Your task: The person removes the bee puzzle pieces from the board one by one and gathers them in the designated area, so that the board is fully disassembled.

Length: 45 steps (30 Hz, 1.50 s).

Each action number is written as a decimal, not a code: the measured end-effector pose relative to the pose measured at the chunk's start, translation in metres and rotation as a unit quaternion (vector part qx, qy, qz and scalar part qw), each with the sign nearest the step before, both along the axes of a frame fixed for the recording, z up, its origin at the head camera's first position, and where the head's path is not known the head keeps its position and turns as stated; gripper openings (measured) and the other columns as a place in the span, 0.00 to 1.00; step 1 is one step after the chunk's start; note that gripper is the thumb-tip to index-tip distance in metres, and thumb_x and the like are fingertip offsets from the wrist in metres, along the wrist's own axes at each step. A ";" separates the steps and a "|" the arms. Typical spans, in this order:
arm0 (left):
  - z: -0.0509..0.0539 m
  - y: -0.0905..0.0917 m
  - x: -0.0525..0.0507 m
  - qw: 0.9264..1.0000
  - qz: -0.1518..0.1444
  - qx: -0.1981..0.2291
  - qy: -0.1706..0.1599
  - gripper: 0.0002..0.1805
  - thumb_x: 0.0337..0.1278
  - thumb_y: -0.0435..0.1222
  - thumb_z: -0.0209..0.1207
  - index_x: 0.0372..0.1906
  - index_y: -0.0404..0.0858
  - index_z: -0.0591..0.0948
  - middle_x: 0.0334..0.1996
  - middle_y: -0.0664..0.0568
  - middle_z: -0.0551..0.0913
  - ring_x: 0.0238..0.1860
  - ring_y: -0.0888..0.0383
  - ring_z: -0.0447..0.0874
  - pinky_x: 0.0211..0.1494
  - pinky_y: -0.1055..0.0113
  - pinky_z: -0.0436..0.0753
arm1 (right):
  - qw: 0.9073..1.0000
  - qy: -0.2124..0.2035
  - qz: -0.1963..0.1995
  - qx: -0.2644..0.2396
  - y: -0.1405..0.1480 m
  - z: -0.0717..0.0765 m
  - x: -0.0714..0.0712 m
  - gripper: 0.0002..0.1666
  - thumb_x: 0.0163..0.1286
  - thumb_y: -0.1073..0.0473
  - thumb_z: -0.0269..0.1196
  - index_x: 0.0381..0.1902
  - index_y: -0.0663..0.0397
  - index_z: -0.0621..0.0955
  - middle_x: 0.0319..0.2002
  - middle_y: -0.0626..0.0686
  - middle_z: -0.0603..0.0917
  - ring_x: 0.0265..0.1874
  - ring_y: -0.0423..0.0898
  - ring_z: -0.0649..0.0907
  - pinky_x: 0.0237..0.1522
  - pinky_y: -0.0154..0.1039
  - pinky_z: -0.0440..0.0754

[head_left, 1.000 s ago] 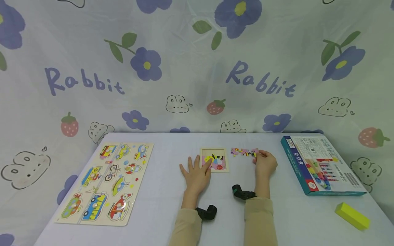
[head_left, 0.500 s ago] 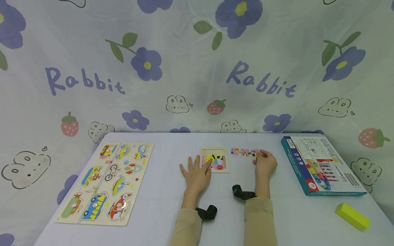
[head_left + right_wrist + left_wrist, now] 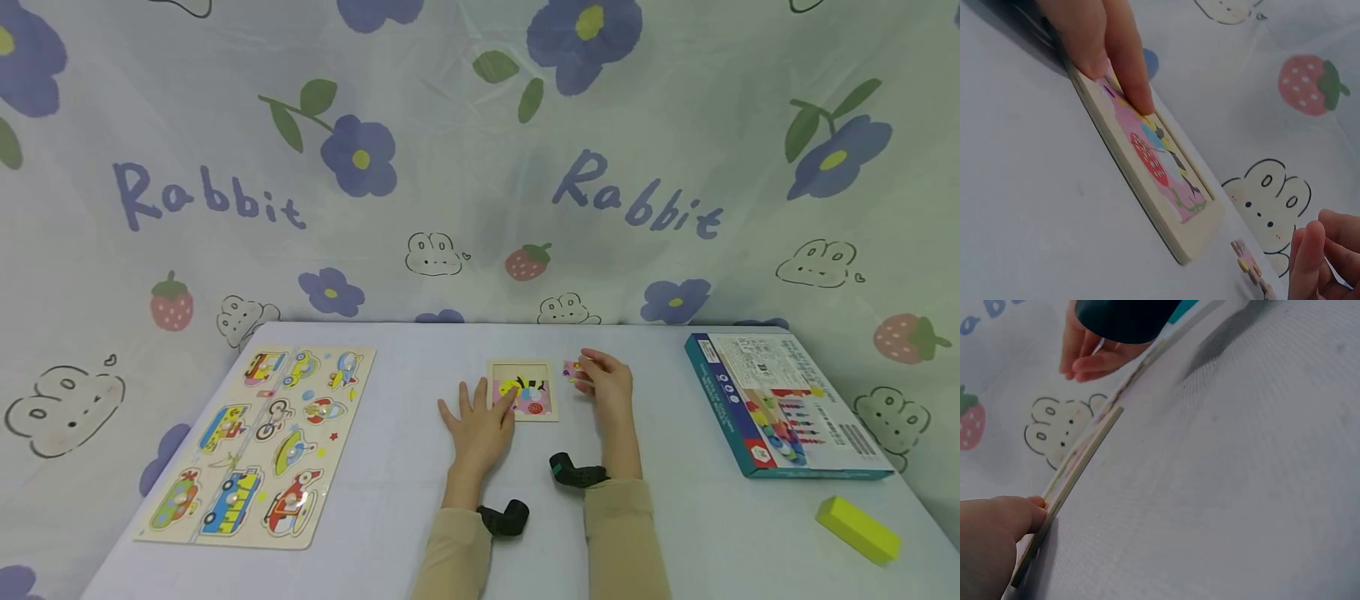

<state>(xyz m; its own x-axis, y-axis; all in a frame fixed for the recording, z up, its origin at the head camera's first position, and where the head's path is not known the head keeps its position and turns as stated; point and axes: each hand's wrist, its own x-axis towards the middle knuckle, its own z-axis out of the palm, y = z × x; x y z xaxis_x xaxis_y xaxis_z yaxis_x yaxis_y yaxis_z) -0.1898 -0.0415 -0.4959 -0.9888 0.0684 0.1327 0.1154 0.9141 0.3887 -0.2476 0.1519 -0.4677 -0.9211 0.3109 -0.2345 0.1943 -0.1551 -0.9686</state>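
A small wooden puzzle tray point(image 3: 554, 400) lies mid-table, with a yellow bee-like figure and a red strawberry in its lower part; bare wood shows along the top. My left hand point(image 3: 480, 425) rests at its left side, fingers spread, one on the picture. In the right wrist view, two left fingers touch the tray's surface. My right hand point(image 3: 609, 385) hovers over a strip of pink jigsaw pieces point(image 3: 572, 370) right of the tray and hides most of it. Its fingers are loosely bent, and nothing shows between them in the right wrist view.
To the left lies a large wooden vehicle puzzle board point(image 3: 330, 433). A flat teal-edged box point(image 3: 795, 404) sits on the right, with a yellow block point(image 3: 858, 528) in front of it. Behind the table hangs a printed curtain point(image 3: 480, 167).
My right hand has moved left from the right end of the piece strip to above its left part, and its fingers have lifted. The left hand has stayed put.
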 end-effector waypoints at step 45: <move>0.006 0.000 -0.001 0.998 0.051 0.024 0.021 0.28 0.61 0.45 0.51 0.64 0.38 0.69 0.65 0.46 0.67 0.69 0.41 0.52 0.64 0.33 0.41 | 0.843 0.129 0.307 0.424 -0.071 -0.009 0.003 0.22 0.53 0.59 0.69 0.47 0.59 0.81 0.40 0.55 0.76 0.40 0.50 0.74 0.46 0.45 0.73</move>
<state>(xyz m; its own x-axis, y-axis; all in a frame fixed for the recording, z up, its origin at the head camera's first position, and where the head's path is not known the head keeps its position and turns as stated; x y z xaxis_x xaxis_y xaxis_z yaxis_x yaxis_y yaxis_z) -0.1907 -0.0414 -0.4903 -0.9836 -0.0402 0.1756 0.0396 0.9027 0.4284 -0.2441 0.0811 -0.4769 -0.9557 -0.2871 0.0649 -0.2479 0.6661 -0.7035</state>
